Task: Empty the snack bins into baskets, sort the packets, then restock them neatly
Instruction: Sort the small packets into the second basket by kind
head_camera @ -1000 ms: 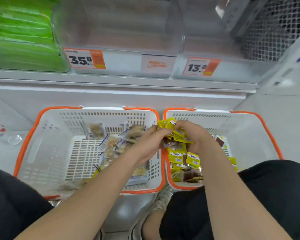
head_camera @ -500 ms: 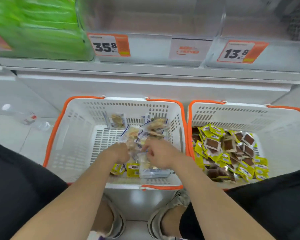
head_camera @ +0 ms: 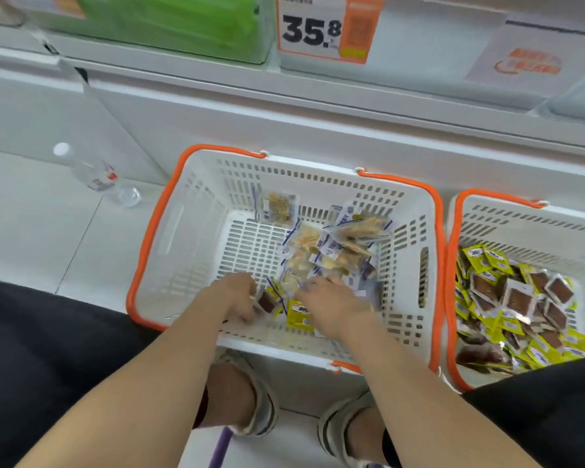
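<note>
The price tag (head_camera: 328,28) read 35.8; the orange sign (head_camera: 524,64) beside it was too blurred to read. In the left basket (head_camera: 169,238), beside clear blue-edged packets (head_camera: 335,244), the left hand (head_camera: 233,295) curled its fingers on a brown-windowed packet (head_camera: 267,302). The right hand (head_camera: 331,305) covered a yellow packet (head_camera: 298,315), its grip unclear. Both hands had stayed in that basket, now nearer its front wall, and the 13.8 tag had left view.

Place: a shop, in a snack aisle.
Price tag: a white-and-orange shelf tag (head_camera: 328,28) reads 35.8.
Promo card: an orange-printed card (head_camera: 527,62) sits beside it.
Shelving: white retail shelving (head_camera: 318,106) carries green packs (head_camera: 183,25).
Baskets: an orange-rimmed shopping basket (head_camera: 169,214) stands just beside a second basket (head_camera: 453,265) on the tiled floor (head_camera: 31,231); both hold small wrapped snack packets (head_camera: 487,261).
</note>
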Demonstrator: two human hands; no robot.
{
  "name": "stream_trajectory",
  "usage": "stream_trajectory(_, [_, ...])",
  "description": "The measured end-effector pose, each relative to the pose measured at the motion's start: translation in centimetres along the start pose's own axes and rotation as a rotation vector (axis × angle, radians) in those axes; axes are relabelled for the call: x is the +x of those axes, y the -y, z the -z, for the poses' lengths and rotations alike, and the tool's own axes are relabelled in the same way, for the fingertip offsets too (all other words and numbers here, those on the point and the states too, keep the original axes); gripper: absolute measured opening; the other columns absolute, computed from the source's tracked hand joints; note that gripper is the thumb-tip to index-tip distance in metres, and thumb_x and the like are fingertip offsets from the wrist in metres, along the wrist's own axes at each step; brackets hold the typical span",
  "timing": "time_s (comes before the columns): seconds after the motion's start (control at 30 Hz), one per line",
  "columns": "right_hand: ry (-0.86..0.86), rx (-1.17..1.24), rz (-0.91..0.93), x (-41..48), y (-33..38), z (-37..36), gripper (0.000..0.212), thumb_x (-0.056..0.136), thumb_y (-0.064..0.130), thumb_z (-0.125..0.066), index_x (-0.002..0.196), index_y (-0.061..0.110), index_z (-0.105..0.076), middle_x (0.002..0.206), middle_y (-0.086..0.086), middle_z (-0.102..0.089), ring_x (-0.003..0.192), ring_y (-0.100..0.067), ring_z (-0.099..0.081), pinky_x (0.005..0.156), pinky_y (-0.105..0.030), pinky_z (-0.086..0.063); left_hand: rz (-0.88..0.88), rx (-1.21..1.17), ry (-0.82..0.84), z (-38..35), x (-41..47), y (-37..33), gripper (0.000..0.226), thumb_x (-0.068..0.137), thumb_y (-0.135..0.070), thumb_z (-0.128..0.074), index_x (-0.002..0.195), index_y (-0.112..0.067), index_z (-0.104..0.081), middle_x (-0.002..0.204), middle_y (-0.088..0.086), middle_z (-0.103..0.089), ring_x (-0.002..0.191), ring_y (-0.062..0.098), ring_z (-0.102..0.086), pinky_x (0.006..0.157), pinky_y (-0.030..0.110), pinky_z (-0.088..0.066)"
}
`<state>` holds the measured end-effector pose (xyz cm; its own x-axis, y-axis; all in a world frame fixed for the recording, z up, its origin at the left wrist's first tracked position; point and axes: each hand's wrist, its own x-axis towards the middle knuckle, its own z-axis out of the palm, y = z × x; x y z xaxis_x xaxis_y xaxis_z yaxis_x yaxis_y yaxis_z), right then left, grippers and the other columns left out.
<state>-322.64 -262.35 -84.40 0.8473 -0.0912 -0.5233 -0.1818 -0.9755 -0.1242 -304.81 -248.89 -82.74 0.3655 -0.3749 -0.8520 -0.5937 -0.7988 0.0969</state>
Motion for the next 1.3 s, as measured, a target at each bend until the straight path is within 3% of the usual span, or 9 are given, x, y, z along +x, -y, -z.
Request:
stream_trajectory(0.13, [0.040,-0.111,-0.050,0.6,0.8,-0.7,0.054,0.093,0.005,-0.060,0.145,0.009,-0.044,0.138,-0.014,-0.053,0.130,-0.038,-0.036,0.111,-0.052,-0.028,0.062,-0.456,-0.213,2.7,1.4,1.0,0.033,0.082,0.002,-0.081,0.112,-0.009,-0.076,0.143,0.013,-0.059,0.125,0.028,-0.063,0.093,0.034,-0.057])
stream_trajectory(0.27, [0.103,-0.144,-0.065,1.3,1.5,-0.7,0.033,0.096,0.004,-0.057,0.128,0.008,-0.061,0.137,-0.016,-0.052,0.128,-0.041,-0.034,0.110,-0.054,-0.029,0.060,-0.670,-0.448,5.5,2.2,1.0,0.021,0.089,-0.003,-0.074,0.109,-0.008,-0.076,0.122,0.011,-0.068,0.113,0.030,-0.068,0.086,0.034,-0.054])
stream_trajectory(0.37, [0.080,-0.095,-0.063,1.6,1.7,-0.8,0.026,0.092,0.000,-0.062,0.115,0.011,-0.067,0.124,-0.012,-0.057,0.123,-0.037,-0.037,0.108,-0.049,-0.030,-0.008,-0.377,-0.632,4.4,3.2,1.6,0.035,0.091,-0.017,-0.075,0.125,-0.018,-0.067,0.136,0.010,-0.059,0.123,0.030,-0.058,0.102,0.034,-0.044])
stream_trajectory(0.47, [-0.006,-0.023,-0.026,1.9,1.8,-0.6,0.028,0.092,-0.001,-0.062,0.117,0.011,-0.062,0.117,-0.009,-0.062,0.121,-0.032,-0.045,0.106,-0.043,-0.032,-0.074,-0.038,-0.753,1.6,3.9,1.9,0.030,0.084,-0.013,-0.079,0.110,-0.023,-0.067,0.128,0.009,-0.051,0.122,0.033,-0.046,0.106,0.043,-0.043])
stream_trajectory(0.67, [0.029,0.003,0.010,2.6,1.4,-1.1,0.045,0.093,0.000,-0.060,0.133,0.021,-0.059,0.108,-0.004,-0.066,0.115,-0.028,-0.053,0.097,-0.039,-0.032,-0.129,-0.176,-0.058,-1.7,4.6,0.3,0.054,0.085,-0.031,-0.083,0.130,-0.017,-0.055,0.123,0.006,-0.060,0.106,0.026,-0.062,0.091,0.041,-0.056])
stream_trajectory(0.83, [0.144,-0.257,0.120,2.6,1.6,-2.3,0.055,0.113,0.028,-0.038,0.160,0.053,-0.022,0.140,-0.012,-0.051,0.140,-0.038,-0.029,0.111,-0.046,-0.023,-0.115,-0.139,0.015,-2.2,5.6,-0.7,0.048,0.087,-0.014,-0.077,0.124,-0.008,-0.046,0.111,0.013,-0.060,0.093,0.028,-0.062,0.072,0.038,-0.052])
stream_trajectory(1.03, [0.069,-0.334,0.133,2.3,0.2,-1.3,0.050,0.107,0.031,-0.046,0.155,0.038,-0.034,0.118,-0.012,-0.066,0.128,-0.038,-0.042,0.108,-0.050,-0.021,-0.119,-0.202,0.065,-2.6,7.5,-1.3,0.031,0.092,-0.018,-0.074,0.077,-0.013,-0.048,0.074,0.005,-0.050,0.063,0.019,-0.047,0.061,0.030,-0.039])
stream_trajectory(1.2, [-0.148,-0.169,0.004,0.3,-4.1,0.5,0.041,0.090,0.045,-0.047,0.120,0.024,-0.065,0.099,-0.013,-0.065,0.107,-0.035,-0.051,0.106,-0.057,-0.033,-0.180,-0.098,0.100,-3.1,7.9,-2.6,0.035,0.095,-0.036,-0.072,0.079,-0.012,-0.053,0.079,0.003,-0.049,0.077,0.024,-0.051,0.072,0.033,-0.040])
stream_trajectory(1.3, [-0.254,-0.116,-0.110,-0.5,-6.0,1.1,0.035,0.087,0.039,-0.048,0.112,0.025,-0.069,0.097,-0.008,-0.064,0.106,-0.032,-0.050,0.104,-0.052,-0.033,-0.184,0.053,-0.003,-3.7,7.7,-3.8,0.041,0.095,-0.037,-0.069,0.069,-0.012,-0.050,0.070,0.004,-0.049,0.065,0.021,-0.050,0.061,0.033,-0.041])
